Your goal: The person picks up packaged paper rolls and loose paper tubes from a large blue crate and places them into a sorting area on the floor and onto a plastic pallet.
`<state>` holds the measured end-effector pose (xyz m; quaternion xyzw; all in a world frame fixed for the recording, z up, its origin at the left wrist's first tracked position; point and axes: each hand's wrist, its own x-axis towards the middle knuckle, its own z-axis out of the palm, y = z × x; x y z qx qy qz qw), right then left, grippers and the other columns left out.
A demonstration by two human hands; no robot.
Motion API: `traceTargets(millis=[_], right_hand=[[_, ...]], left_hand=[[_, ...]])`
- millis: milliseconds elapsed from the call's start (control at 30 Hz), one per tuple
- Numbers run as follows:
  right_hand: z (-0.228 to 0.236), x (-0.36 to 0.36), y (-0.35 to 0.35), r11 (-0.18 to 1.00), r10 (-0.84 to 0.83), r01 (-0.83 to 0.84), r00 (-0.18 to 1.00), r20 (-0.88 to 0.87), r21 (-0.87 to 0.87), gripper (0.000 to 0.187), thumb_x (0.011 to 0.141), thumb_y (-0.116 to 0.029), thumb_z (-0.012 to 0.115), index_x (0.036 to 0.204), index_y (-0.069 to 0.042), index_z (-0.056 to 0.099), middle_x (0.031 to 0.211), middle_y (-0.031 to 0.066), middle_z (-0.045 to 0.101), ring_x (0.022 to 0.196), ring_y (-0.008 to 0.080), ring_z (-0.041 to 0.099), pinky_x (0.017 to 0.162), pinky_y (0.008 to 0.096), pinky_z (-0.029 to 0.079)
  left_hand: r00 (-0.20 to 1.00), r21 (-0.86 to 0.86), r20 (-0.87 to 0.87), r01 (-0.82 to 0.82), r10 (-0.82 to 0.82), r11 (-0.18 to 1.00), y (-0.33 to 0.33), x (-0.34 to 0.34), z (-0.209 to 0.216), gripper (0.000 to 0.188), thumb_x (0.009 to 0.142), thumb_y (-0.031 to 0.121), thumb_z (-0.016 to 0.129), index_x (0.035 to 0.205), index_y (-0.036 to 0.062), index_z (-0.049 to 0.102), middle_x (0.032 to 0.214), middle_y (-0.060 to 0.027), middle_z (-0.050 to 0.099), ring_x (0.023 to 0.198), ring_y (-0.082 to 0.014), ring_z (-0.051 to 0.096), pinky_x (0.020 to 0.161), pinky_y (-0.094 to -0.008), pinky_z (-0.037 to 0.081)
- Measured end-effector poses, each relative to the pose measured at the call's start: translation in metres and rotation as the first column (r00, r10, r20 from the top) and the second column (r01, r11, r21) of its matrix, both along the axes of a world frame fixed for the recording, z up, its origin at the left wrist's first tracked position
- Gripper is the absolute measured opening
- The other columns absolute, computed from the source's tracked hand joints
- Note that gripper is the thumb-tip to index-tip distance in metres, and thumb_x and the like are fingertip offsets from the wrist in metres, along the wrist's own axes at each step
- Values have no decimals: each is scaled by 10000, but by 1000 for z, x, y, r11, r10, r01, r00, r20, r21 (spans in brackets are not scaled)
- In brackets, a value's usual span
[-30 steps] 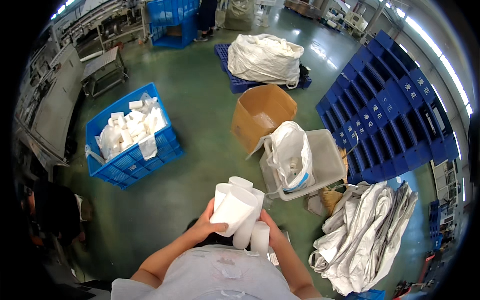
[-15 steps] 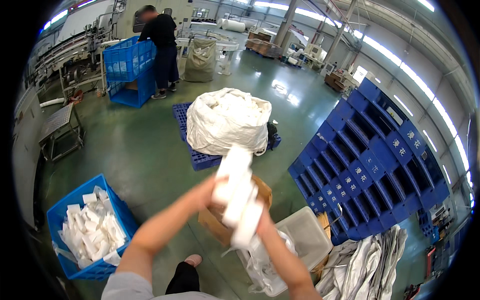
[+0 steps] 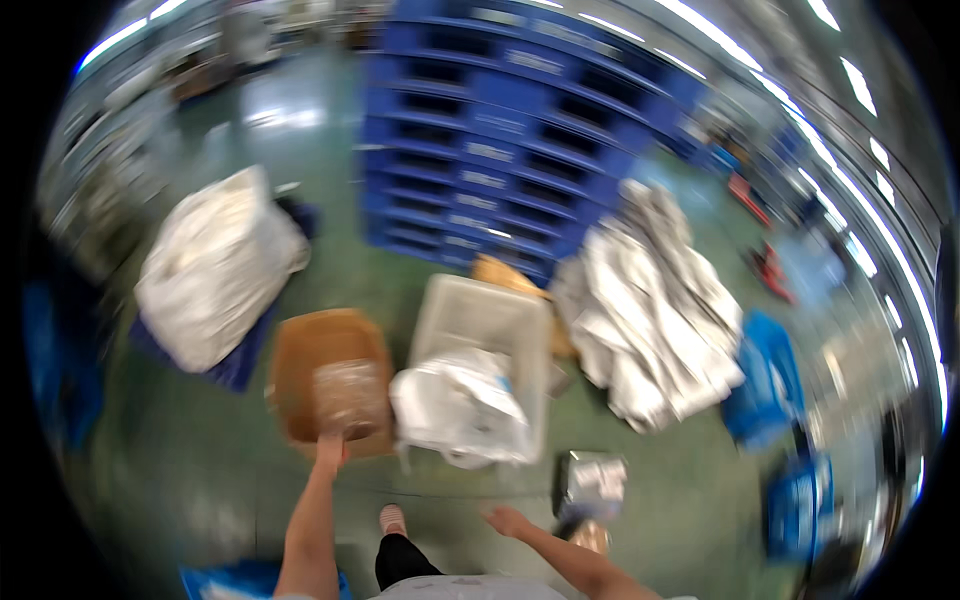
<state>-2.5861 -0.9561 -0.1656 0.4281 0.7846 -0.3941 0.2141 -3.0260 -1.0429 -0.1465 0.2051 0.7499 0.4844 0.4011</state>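
My left hand (image 3: 333, 448) is at the near end of a clear plastic-wrapped package (image 3: 350, 396), its blurred fingers seeming closed on that end. The package is over the open brown cardboard box (image 3: 285, 375); motion blur hides what is inside it. My right hand (image 3: 508, 520) hangs lower, right of my foot, with no object visible in it; its fingers are smeared. Just right of the box stands a pale grey plastic bin (image 3: 432, 315), with crumpled white plastic bags (image 3: 462, 405) heaped over its near part.
A big white sack (image 3: 215, 265) sits on a blue pallet (image 3: 238, 368) at the left. Stacked blue pallets (image 3: 490, 150) rise beyond the bin. White woven sacks (image 3: 650, 320) lie to their right, near blue crates (image 3: 765, 385). Another blue crate (image 3: 225, 580) is at the lower left.
My view has swung right. The white pieces that both hands held together are no longer seen in them. My hands have parted, the left now at the plastic-wrapped package.
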Motion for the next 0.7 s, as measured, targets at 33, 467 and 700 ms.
traceTargets(millis=[33,467,700], right_hand=[[-3,82,-21,979,-204,204,979,22,-18,518,824,-457,517,1071,-9,597,1044,220,597,1007,344,561,889,428,419],[117,471,-338,-623,-723,597,-686,81,-505,280,902,-191,514,1122,-19,544,1013,152,618,853,265,629,747,407,537],[97,596,-223,-481,-717,540,-696,-45,-691,306,891,-198,541,1148,-32,527,1046,108,610,890,195,614,741,328,512]], left_hand=[[998,-79,-63,18,-23,997,-22,43,-61,437,904,298,427,564,42,523,449,-93,461,412,-209,459,414,-355,358],[-377,-419,96,824,-921,-381,15,701,-34,388,822,404,539,766,42,667,707,-103,664,655,-208,642,665,-345,498],[-630,-696,27,545,-776,-467,155,791,-108,240,808,229,516,763,46,663,627,-120,638,577,-233,626,581,-348,496]])
